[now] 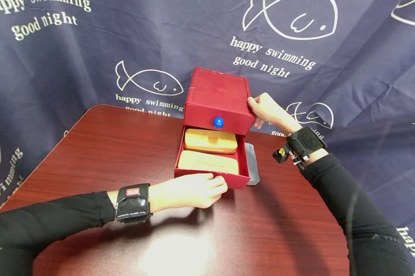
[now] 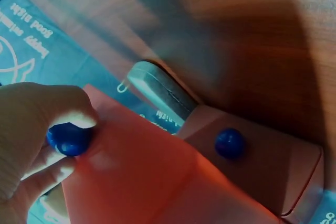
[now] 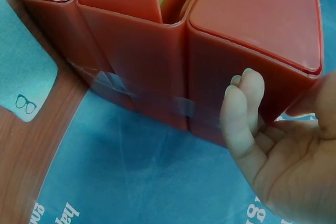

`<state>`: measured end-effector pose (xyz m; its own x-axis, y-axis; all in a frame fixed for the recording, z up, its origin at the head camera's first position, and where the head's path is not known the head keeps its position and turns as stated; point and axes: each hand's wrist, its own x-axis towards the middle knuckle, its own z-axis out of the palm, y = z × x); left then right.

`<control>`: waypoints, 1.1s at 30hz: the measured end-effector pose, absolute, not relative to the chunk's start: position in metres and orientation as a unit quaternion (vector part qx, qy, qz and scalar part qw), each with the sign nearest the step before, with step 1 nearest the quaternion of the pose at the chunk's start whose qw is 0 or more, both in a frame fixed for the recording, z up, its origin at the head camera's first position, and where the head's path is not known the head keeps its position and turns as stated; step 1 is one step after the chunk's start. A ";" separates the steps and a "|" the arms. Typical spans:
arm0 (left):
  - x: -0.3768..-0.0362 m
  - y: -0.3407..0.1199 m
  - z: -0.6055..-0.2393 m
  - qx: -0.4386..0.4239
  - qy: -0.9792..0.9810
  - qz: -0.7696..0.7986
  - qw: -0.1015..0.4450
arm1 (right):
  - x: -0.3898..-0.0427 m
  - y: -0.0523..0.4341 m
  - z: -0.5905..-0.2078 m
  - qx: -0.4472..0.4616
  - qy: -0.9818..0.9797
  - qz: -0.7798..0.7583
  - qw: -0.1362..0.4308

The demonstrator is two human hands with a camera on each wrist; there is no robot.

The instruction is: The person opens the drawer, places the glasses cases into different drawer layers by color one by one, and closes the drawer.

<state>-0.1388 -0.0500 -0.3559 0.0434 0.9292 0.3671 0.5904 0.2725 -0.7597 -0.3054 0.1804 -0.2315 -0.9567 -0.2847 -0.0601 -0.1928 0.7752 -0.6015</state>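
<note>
Drawer (image 1: 207,174) pinched by left hand (image 1: 190,190); right hand (image 1: 267,111) steadies box (image 1: 216,96).

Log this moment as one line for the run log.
left hand: pinches lower drawer knob | lower drawer: open, two yellow cases inside | right hand: steadies red box

Makeshift studio: fish-print backdrop (image 1: 90,57), table (image 1: 107,153)

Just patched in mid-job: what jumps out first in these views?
A red drawer box stands at the far middle of the table, its lower drawer pulled out with two tan cases inside. The left hand pinches that drawer's blue knob; the right hand braces the box's right side.
</note>
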 end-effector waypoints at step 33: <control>-0.172 -0.048 -0.343 -0.557 -0.718 0.227 0.352 | -0.307 0.179 -0.242 -0.120 0.944 -0.302 0.051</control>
<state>-0.1725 -0.0476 -0.3433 -0.1326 0.9583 0.2529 0.6390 0.2778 -0.7173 -0.3071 0.1786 -0.2415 -0.9661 -0.2573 -0.0230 -0.1961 0.7886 -0.5829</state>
